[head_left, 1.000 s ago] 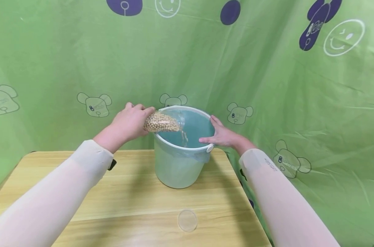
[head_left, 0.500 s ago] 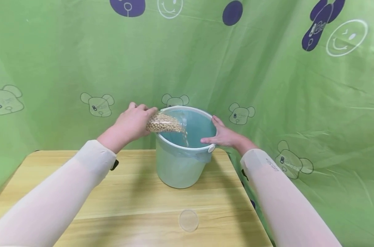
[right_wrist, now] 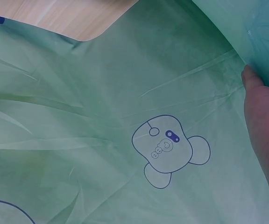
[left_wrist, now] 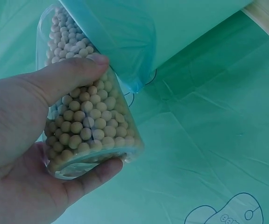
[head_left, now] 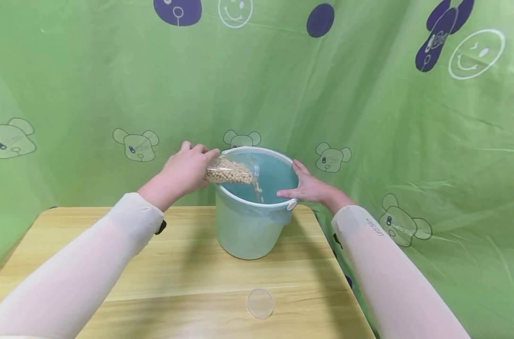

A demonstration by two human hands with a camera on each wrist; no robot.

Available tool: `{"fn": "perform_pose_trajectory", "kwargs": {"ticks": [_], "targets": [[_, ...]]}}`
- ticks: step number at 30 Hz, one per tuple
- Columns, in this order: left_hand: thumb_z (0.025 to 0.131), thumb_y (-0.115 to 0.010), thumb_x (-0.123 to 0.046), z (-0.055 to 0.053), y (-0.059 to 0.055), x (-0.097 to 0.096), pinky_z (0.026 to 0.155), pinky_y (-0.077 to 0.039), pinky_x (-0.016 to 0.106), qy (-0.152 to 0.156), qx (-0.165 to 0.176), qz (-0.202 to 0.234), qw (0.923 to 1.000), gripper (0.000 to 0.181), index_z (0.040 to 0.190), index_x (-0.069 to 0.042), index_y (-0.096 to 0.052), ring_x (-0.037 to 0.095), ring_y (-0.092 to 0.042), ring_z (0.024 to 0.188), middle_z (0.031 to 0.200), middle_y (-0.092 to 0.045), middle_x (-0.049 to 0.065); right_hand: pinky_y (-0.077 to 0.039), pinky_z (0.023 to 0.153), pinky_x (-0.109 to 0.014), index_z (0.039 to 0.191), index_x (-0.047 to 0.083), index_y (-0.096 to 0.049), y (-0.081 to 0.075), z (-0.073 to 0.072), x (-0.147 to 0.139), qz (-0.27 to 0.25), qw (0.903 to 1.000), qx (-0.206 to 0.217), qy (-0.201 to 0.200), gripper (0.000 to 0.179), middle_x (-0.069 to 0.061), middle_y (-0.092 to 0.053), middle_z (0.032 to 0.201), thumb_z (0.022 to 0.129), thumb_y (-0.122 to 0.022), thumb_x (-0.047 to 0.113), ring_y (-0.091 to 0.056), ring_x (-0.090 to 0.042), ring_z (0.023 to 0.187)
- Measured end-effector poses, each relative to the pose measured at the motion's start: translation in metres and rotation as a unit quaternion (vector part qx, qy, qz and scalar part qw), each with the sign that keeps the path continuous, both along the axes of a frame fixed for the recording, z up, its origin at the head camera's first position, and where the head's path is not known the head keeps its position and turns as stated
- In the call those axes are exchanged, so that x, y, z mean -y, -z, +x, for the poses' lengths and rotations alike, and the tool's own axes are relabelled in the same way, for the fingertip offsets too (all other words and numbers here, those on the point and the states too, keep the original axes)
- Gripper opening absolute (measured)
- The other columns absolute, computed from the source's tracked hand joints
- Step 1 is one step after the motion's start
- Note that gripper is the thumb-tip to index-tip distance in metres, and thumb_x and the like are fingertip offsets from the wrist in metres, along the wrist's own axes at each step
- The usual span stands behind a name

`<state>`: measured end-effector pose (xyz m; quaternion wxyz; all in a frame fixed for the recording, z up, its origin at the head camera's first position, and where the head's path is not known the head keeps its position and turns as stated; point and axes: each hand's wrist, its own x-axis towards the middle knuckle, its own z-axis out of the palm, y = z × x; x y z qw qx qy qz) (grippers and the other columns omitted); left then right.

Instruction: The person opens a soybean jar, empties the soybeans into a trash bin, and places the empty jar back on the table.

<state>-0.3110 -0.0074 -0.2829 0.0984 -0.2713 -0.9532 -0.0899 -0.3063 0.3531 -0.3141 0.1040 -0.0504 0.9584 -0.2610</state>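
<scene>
My left hand (head_left: 184, 170) grips a clear plastic jar (head_left: 230, 173) of round beige beads, tipped on its side over the bucket's left rim. Beads (head_left: 257, 187) spill from its mouth into the pale green bucket (head_left: 248, 235). In the left wrist view the thumb lies across the jar (left_wrist: 95, 116) and a finger bears on its base, with many beads inside. My right hand (head_left: 309, 187) holds the bucket's right rim, thumb over the inner side. A thin bluish liner (head_left: 278, 216) hangs over the rim. What lies on the bucket's floor is hidden.
A clear round lid (head_left: 260, 303) lies on the wooden table (head_left: 189, 282) toward the front. Green cloth (head_left: 91, 84) printed with bear faces hangs behind and to the right. The table's right edge runs just beside the bucket.
The beads keep pouring, and their level near the jar's mouth has dropped slightly. Jar, hands and bucket shift slightly right in view together with the background.
</scene>
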Motion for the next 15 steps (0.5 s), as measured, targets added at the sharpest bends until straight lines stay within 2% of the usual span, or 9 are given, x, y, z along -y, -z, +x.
{"fn": "perform_pose_trajectory", "kwargs": {"ticks": [7, 15], "targets": [[0.08, -0.083, -0.021, 0.0006, -0.0024, -0.0019, 0.082, -0.062, 0.053, 0.0, -0.004, -0.006, 1.0, 0.085, 0.154, -0.022, -0.041, 0.039, -0.047, 0.125, 0.146, -0.053, 0.014, -0.014, 0.123, -0.069, 0.161, 0.012, 0.01, 0.0014, 0.0, -0.0018, -0.001, 1.0, -0.006, 0.001, 0.131, -0.008, 0.021, 0.169, 0.077, -0.08, 0.057, -0.005, -0.048, 0.155], [0.081, -0.083, -0.021, 0.0018, -0.0036, -0.0014, 0.086, -0.062, 0.054, -0.001, 0.006, -0.006, 1.0, 0.087, 0.155, -0.022, -0.038, 0.04, -0.046, 0.127, 0.149, -0.05, 0.014, -0.013, 0.123, -0.069, 0.161, 0.012, 0.011, 0.0006, 0.0, -0.0006, 0.002, 1.0, -0.002, -0.003, 0.132, -0.007, 0.023, 0.168, 0.077, -0.079, 0.059, -0.004, -0.048, 0.155]]}}
